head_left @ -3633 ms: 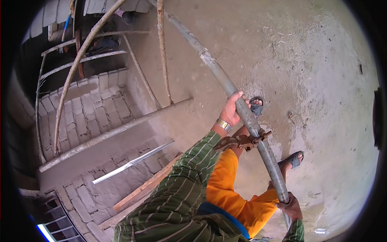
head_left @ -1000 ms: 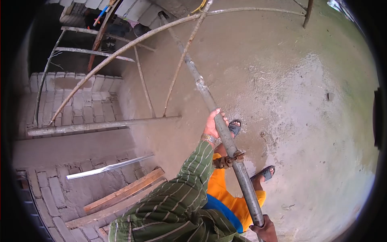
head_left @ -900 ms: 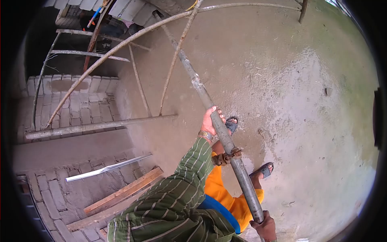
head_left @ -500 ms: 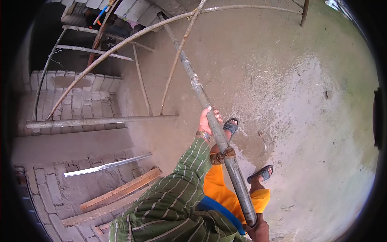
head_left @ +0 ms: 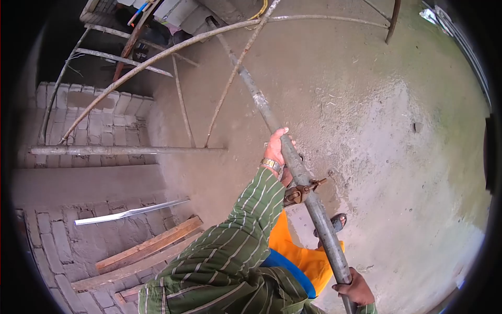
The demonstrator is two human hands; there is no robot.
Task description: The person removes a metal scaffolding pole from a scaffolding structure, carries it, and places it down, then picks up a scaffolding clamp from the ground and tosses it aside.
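Observation:
A long grey metal pipe [head_left: 254, 90] slants from the upper middle down to the lower right, in front of my body. My left hand [head_left: 277, 147], with a watch at the wrist, is wrapped round the pipe near its middle. Lower down, my right hand [head_left: 356, 288] grips the pipe close to its near end. A rusty clamp [head_left: 298, 194] is fixed on the pipe between my two hands, with its bolt sticking out to the right. The far end of the pipe reaches the blocks at the top.
Scaffold poles [head_left: 125, 150] and a curved pole [head_left: 157, 56] stand at the left and cross above the pipe. Wooden planks [head_left: 151, 244] and a pale metal strip [head_left: 130, 213] lie lower left. Brick walls [head_left: 99, 128] rise behind. My sandalled foot [head_left: 338, 222] is on the wet floor.
Both hands and the near part of the pipe have shifted right, and my right hand is higher. The clamp's bolt now points right. A yellow loop shows at the top.

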